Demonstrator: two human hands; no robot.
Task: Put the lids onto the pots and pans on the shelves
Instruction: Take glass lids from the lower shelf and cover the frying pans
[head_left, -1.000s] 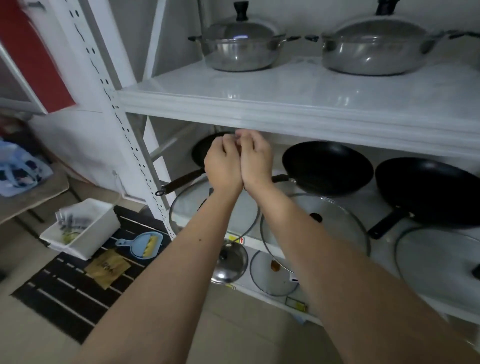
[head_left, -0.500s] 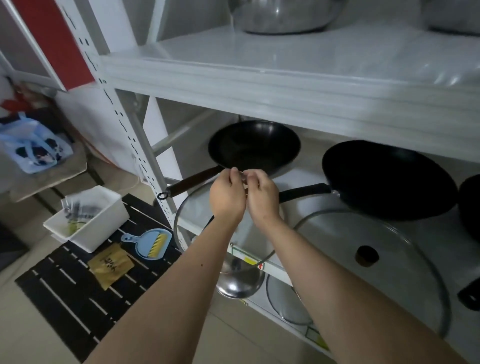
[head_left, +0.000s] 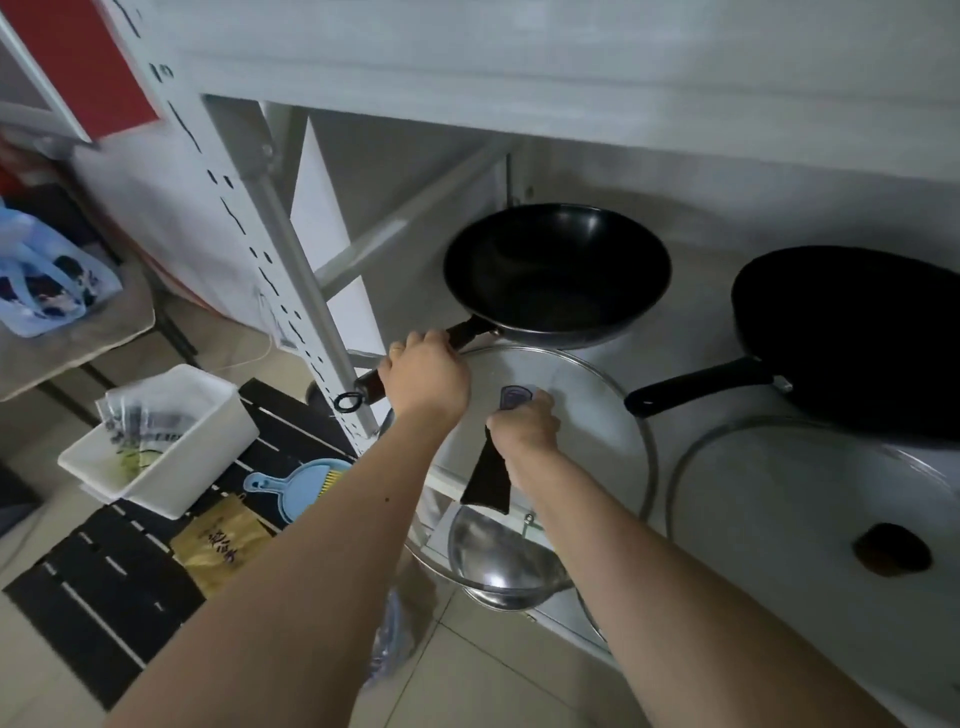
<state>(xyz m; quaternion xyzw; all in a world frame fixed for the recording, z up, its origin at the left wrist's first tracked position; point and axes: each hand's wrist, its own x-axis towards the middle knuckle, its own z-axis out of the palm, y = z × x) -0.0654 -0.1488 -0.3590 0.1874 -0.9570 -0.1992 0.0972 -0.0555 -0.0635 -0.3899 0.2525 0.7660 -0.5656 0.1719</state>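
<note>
Both hands have parted: left hand (head_left: 423, 382) clasps the pan handle (head_left: 410, 364), right hand (head_left: 524, 428) pinches the glass lid's handle (head_left: 491, 475), ready to lift.

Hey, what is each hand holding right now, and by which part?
The left hand grips the left black wok by its long handle. The right hand holds the glass lid in front of it by its black handle.

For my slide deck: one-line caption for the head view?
Left hand grips the black pan's handle while right hand holds the glass lid's handle.
</note>
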